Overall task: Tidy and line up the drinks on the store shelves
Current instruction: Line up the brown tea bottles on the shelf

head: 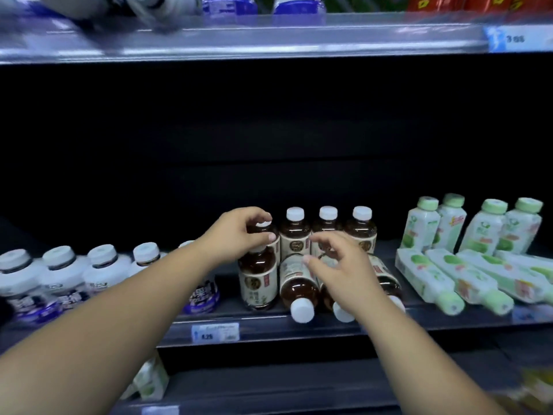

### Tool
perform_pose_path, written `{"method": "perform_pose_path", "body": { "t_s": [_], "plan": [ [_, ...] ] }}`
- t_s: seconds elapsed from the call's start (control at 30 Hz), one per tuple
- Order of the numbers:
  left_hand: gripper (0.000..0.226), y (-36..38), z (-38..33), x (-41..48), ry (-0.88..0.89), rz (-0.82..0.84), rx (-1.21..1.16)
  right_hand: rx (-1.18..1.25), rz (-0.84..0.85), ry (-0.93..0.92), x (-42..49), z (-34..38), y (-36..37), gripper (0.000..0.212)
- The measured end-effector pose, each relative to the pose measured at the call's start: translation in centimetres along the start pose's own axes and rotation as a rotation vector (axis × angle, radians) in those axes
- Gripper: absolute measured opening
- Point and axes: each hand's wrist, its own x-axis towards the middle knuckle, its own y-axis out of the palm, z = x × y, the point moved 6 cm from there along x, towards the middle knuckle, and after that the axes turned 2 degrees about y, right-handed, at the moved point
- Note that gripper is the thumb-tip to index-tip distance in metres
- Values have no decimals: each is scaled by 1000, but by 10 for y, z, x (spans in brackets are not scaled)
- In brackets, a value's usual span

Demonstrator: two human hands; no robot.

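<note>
Three lying bottles of brown tea sat on the middle shelf, just up and right of the price tag on its front rail, their white caps pointing at the rail. The right hand hung over them with its fingers spread and bent, pinching nothing; I could not tell whether it touched them. Straight above the tag, the left hand had fingers and thumb curled round the capped top of a held bottle, which stood upright behind a front bottle. Three back bottles stood in a row farther up and right of the tag. Left of the tag stood a row of white bottles. Far right of it, green bottles stood at the back, with more lying in front. The shelf's rear was dark. High above the tag ran the grey upper shelf, its goods blurred. Below the tag, a lower shelf held a green carton.
</note>
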Motion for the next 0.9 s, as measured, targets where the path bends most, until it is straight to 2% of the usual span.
{"method": "perform_pose_path", "body": {
  "t_s": [0.13,0.23,0.4,0.63,0.77,0.9],
  "plan": [
    [59,8,19,-27,-39,-12,-104,152,-155,73,-50,-6,31,32],
    [76,21,28,-42,-57,-16,-171,112,-237,138,-78,-20,49,40],
    [78,32,26,-51,-54,11,-187,-27,-297,199,-101,-35,72,57],
    [70,23,28,-51,-19,10,-156,103,-418,392,-107,-34,101,58],
    [66,19,31,-51,-21,10,-166,82,-429,338,-102,-27,98,43],
    [69,19,31,-50,-18,21,-145,-62,-382,222,-83,-8,68,45]
  ]
}}
